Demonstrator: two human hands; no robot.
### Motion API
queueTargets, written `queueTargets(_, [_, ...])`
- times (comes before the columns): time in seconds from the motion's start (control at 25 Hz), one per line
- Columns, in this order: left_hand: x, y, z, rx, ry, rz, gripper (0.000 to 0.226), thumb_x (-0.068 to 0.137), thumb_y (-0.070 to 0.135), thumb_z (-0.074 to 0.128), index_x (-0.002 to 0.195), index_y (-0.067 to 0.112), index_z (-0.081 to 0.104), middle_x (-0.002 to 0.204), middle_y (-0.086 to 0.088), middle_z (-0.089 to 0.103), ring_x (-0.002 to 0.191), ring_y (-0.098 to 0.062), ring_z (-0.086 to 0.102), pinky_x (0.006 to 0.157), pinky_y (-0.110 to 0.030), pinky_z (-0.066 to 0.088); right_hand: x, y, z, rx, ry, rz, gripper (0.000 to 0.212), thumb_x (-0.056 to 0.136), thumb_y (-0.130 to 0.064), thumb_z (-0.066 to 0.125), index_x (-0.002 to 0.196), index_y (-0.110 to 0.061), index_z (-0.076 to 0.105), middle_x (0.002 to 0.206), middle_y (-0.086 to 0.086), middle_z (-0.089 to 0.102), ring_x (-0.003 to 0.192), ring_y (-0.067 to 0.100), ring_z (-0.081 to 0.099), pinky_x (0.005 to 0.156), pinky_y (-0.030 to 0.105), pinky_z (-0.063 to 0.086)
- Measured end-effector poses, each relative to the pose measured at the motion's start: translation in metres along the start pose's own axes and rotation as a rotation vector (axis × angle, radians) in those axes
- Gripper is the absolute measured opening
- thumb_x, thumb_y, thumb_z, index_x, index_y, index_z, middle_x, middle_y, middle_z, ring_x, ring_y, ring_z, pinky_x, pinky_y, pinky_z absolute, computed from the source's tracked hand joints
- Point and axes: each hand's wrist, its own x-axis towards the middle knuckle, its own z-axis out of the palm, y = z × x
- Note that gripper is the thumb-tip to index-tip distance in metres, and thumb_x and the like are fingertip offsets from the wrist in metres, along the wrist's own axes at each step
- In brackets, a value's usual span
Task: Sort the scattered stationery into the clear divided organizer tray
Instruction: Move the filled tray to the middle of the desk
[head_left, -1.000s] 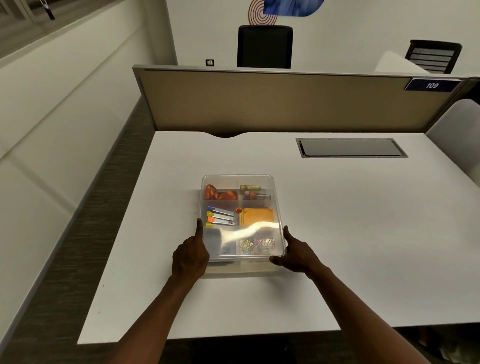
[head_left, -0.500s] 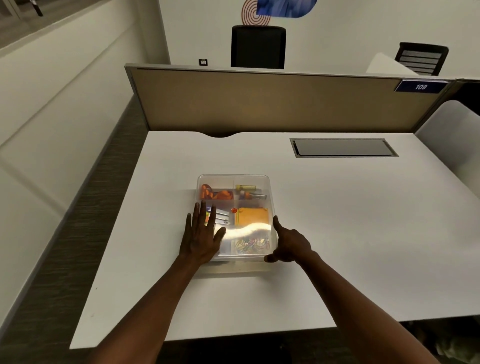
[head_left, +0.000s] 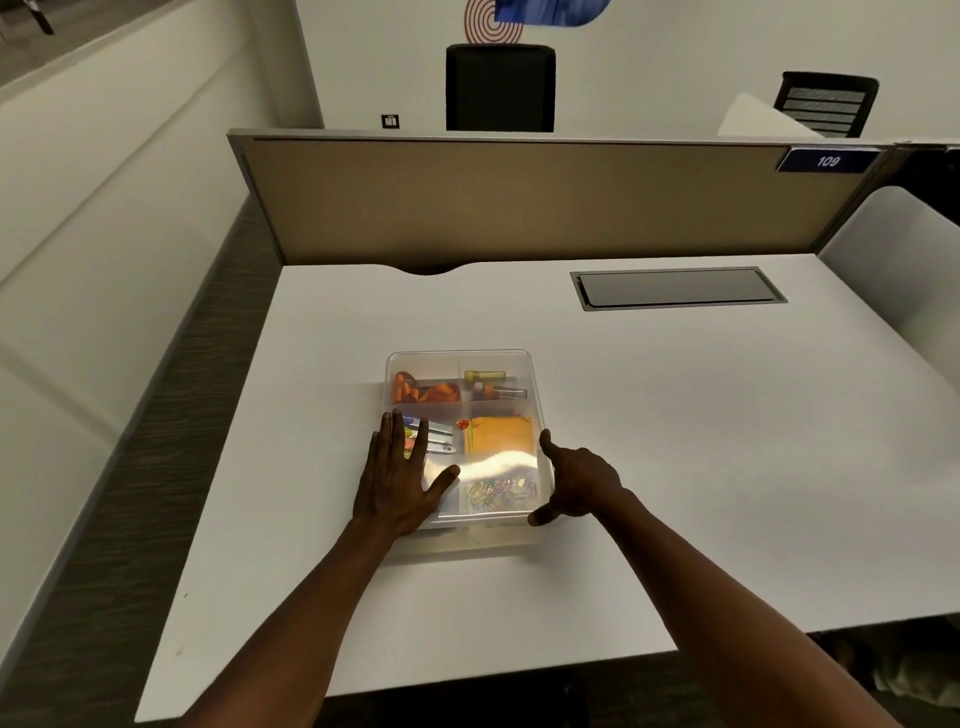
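The clear divided organizer tray (head_left: 537, 400) sits on the white desk (head_left: 675, 415) with a clear lid over it. Through the lid I see orange items (head_left: 423, 391) at the back left, markers (head_left: 493, 382) at the back right, an orange pad (head_left: 501, 435) and coloured paper clips (head_left: 501, 492) on the right. My left hand (head_left: 397, 475) lies flat with straight fingers on the lid's near-left part, covering some colour-tipped items (head_left: 439, 439). My right hand (head_left: 576, 480) grips the tray's near-right corner, thumb along the front edge, index finger along the right side.
A beige partition (head_left: 519, 202) closes off the desk's far side. A grey cable hatch (head_left: 675, 288) is set in the desk at the back right. A white chair back (head_left: 904, 270) stands at the right. The desk's left edge drops to dark carpet.
My left hand went from gripping the tray's left edge to lying flat on the lid. My right hand stayed at the near-right corner. The view shifted slightly.
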Motion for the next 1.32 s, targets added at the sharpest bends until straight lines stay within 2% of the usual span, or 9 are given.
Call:
queueTargets(0.16, [-0.001,0.000,-0.002,-0.003,0.004,-0.001,0.092,0.086,0.081,0.016,0.156,0.022,0.006,0.163,-0.012,-0.011,0.150,-0.026,-0.014,0.123,-0.046,0.007,0.005,-0.002,-0.013,0.109,0.155,-0.002,0.102,0.071,-0.072,0.069,0.150,-0.017,0.035,0.137,0.006,0.058,0.126,0.027,0.053,0.097,0.038,0.048])
queueTargets(0.24, [-0.002,0.000,-0.002,-0.012,-0.003,-0.006,0.091,0.086,0.081,0.014,0.156,0.023,0.006,0.163,-0.010,-0.012,0.150,-0.024,-0.015,0.123,-0.046,0.007,0.025,-0.007,-0.011,0.455,0.344,0.133,0.073,0.082,-0.072,0.056,0.128,-0.015,0.060,0.121,0.007,0.068,0.118,0.028,0.060,0.094,0.038,0.051])
queueTargets(0.4, [-0.001,-0.001,-0.004,-0.032,0.002,-0.020,0.088,0.086,0.081,0.015,0.156,0.029,0.006,0.163,-0.005,-0.013,0.150,-0.021,-0.016,0.123,-0.044,0.009,0.067,-0.021,0.001,1.312,0.401,0.500,0.065,0.091,-0.061,0.049,0.110,-0.001,0.065,0.110,0.018,0.069,0.103,0.037,0.064,0.094,0.048,0.053])
queueTargets(0.64, [-0.001,0.000,-0.003,-0.031,0.056,-0.045,0.085,0.088,0.079,0.021,0.156,0.027,0.014,0.164,-0.006,-0.005,0.151,-0.022,-0.009,0.122,-0.044,0.018,0.081,-0.032,-0.003,1.076,0.383,0.493,0.068,0.094,-0.067,0.037,0.071,-0.007,0.060,0.085,0.014,0.066,0.093,0.036,0.066,0.084,0.042,0.051])
queueTargets(0.84, [-0.001,0.000,-0.001,-0.073,0.079,-0.063,0.082,0.086,0.078,0.033,0.153,0.031,0.023,0.164,-0.004,0.005,0.152,-0.021,-0.001,0.119,-0.037,0.021,0.083,-0.033,0.000,0.957,0.411,0.531,0.073,0.092,-0.070,0.036,0.089,-0.006,0.070,0.091,0.011,0.067,0.094,0.034,0.064,0.073,0.034,0.044])
queueTargets(1.0, [0.022,0.000,-0.010,-0.094,0.214,-0.118,0.050,0.090,0.062,0.041,0.122,0.030,0.063,0.136,-0.006,0.050,0.131,-0.027,0.041,0.087,-0.039,0.056,0.091,-0.029,0.000,0.954,0.409,0.527,0.068,0.093,-0.067,0.039,0.087,-0.006,0.068,0.091,0.012,0.067,0.095,0.034,0.064,0.072,0.033,0.041])
queueTargets(1.12, [0.049,0.001,-0.019,-0.049,0.293,-0.166,0.029,0.095,0.042,0.048,0.100,0.020,0.065,0.103,-0.005,0.055,0.098,-0.026,0.050,0.062,-0.039,0.057,0.095,-0.027,0.003,0.995,0.430,0.527,0.065,0.093,-0.066,0.042,0.083,-0.007,0.068,0.087,0.010,0.067,0.092,0.033,0.063,0.073,0.034,0.043])
queueTargets(1.2, [0.057,0.000,-0.014,-0.054,0.298,-0.161,0.022,0.094,0.033,0.055,0.107,0.018,0.064,0.107,-0.008,0.054,0.101,-0.028,0.051,0.068,-0.042,0.058,0.098,-0.026,0.005,1.041,0.454,0.534,0.060,0.092,-0.065,0.046,0.074,-0.010,0.066,0.078,0.008,0.066,0.088,0.032,0.063,0.073,0.035,0.046])
queueTargets(1.32, [0.057,-0.003,0.001,-0.064,0.288,-0.172,0.040,0.097,0.038,0.050,0.134,0.021,0.056,0.142,-0.017,0.044,0.137,-0.036,0.036,0.100,-0.046,0.049,0.101,-0.025,0.005,1.091,0.465,0.543,0.058,0.091,-0.062,0.050,0.071,-0.010,0.065,0.075,0.008,0.066,0.084,0.030,0.063,0.077,0.038,0.051])
